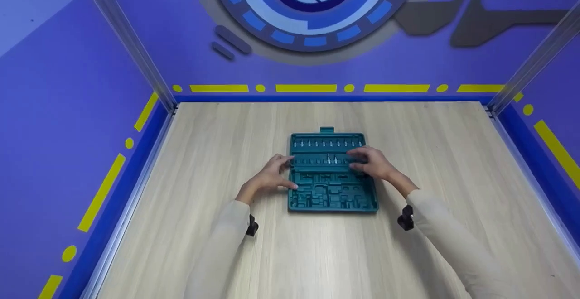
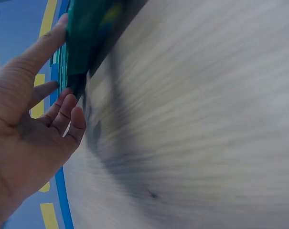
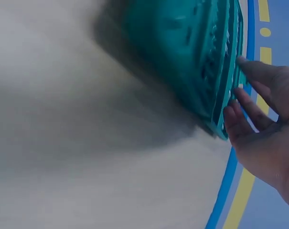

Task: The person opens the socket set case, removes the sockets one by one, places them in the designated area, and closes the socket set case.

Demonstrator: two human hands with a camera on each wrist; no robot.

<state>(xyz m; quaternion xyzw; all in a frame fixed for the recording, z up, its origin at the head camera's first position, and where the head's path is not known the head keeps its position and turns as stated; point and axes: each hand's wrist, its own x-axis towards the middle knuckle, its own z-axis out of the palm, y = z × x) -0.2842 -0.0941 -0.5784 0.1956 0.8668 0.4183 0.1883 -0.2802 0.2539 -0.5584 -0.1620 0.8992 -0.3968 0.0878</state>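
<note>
A teal tool-bit case [image 1: 333,201] lies unfolded on the wooden table, its latch pointing to the back. Small silver bits [image 1: 327,143] line the back row, and two bits [image 1: 332,159] stand in the middle row. My left hand [image 1: 271,173] touches the case's left side, thumb on the lower half's rim and fingers near the hinge. In the left wrist view its fingers [image 2: 65,112] are loosely bent. Over the right end of the middle row is my right hand [image 1: 375,163], thumb and forefinger apart. No held thing shows in it.
The wooden table [image 1: 217,131] surrounds the case. Purple-blue panels [image 1: 68,122] with yellow markings stand at the back and sides, with metal posts [image 1: 131,40] at the corners. A black wrist mount [image 1: 406,218] sits under the right sleeve.
</note>
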